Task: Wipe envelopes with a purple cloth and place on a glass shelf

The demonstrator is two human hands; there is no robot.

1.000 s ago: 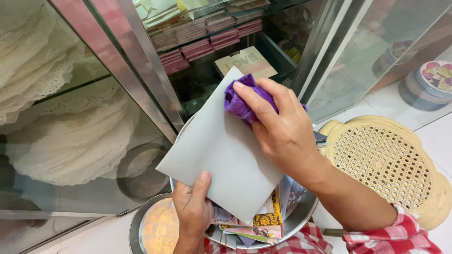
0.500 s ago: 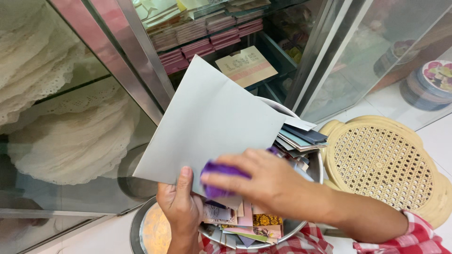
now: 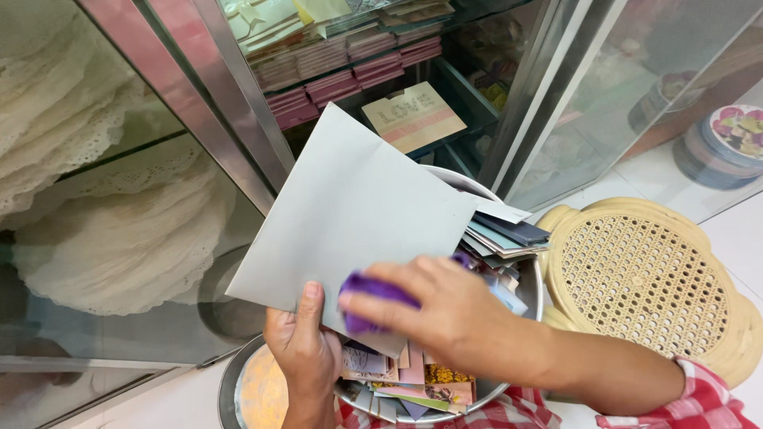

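My left hand [image 3: 304,353] grips the lower corner of a grey card [image 3: 350,214] and holds it up, tilted, over a metal basin [image 3: 531,290] full of cards and envelopes. My right hand [image 3: 445,314] presses a crumpled purple cloth [image 3: 367,298] against the card's lower edge, just right of the left thumb. A fan of dark and pale envelopes [image 3: 501,234] sticks out from behind the card on the right.
A glass display cabinet [image 3: 199,103] stands in front, with lace doilies [image 3: 103,230] on the left and stacks of pink cards [image 3: 350,67] on a shelf. A woven cane stool [image 3: 644,282] stands at the right, a round tin [image 3: 727,143] beyond it. A second metal bowl [image 3: 246,389] sits below.
My right hand with the purple cloth has swept from the card's upper right corner down to its lower edge. The left hand keeps its hold on the card.
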